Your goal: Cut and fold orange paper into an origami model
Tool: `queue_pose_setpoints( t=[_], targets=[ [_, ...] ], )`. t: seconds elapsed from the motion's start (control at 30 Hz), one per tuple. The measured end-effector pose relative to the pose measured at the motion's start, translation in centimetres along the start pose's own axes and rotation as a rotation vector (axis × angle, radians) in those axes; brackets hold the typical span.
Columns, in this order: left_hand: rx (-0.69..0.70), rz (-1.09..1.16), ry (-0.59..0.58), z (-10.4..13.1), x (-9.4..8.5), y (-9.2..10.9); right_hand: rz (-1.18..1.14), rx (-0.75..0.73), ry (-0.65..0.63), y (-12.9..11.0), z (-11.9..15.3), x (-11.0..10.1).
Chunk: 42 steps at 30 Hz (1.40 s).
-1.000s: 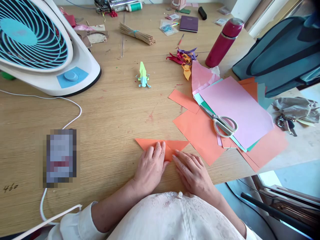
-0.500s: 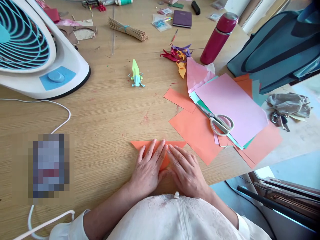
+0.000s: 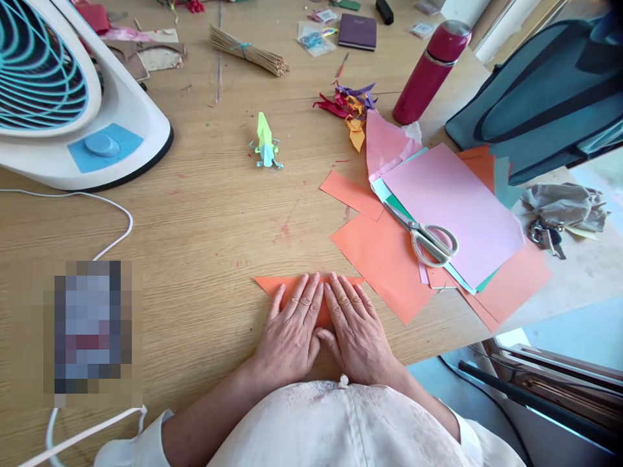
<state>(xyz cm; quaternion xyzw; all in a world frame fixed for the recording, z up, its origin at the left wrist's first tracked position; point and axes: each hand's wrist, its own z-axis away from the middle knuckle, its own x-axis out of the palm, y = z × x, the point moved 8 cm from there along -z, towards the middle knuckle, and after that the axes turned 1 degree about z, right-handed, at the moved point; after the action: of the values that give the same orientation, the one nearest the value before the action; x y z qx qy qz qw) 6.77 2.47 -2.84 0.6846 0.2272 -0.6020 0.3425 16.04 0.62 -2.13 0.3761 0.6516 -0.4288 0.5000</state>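
**Pressing folded orange paper flat with both hands**

Lying low in the centre of the frame, a folded orange paper triangle (image 3: 272, 284) rests on the wooden counter (image 3: 204, 220), its long edge away from the person. The left hand (image 3: 292, 331) and right hand (image 3: 357, 331) lie side by side on top of it, palms down, thumbs touching. The fingers (image 3: 311, 295) are stretched out flat and close together, gripping nothing, only bearing down on the sheet. Just the two outer corners of the paper show past them.

The paper looks thin, light and limp; it would likely crease easily, slide on the smooth wood and tear if tugged. A free corner or the folded edge seems the safest place to pinch it.

To the right of centre a loose stack of coloured sheets (image 3: 452, 207), pink on top, carries a pair of scissors (image 3: 428, 237). Above centre stands a small green origami figure (image 3: 265, 141). A red flask (image 3: 428, 71) sits upper right, and a white and teal fan (image 3: 73, 97) fills the upper left.
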Motion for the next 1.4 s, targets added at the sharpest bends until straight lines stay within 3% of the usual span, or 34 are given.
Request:
queue_pose_setpoints(
  t=[0.57, 0.73, 0.97, 1.4],
  targets=[
    [-0.015, -0.069, -0.024, -0.2, -0.5, 0.1, 0.086, 0.263, -0.016, 2.9, 1.3, 0.0],
    [-0.014, -0.087, -0.033, -0.1, -0.4, 0.2, 0.099, 0.235, 0.019, 2.7, 1.2, -0.5],
    [-0.017, -0.084, -0.038, -0.1, 0.0, 0.3, 0.058, 0.006, -0.056, 1.0, 0.7, 0.1],
    [-0.025, -0.076, 0.017, 0.0, -0.8, 0.1, 0.058, 0.053, -0.032, 1.5, 0.5, 0.2]
  ],
)
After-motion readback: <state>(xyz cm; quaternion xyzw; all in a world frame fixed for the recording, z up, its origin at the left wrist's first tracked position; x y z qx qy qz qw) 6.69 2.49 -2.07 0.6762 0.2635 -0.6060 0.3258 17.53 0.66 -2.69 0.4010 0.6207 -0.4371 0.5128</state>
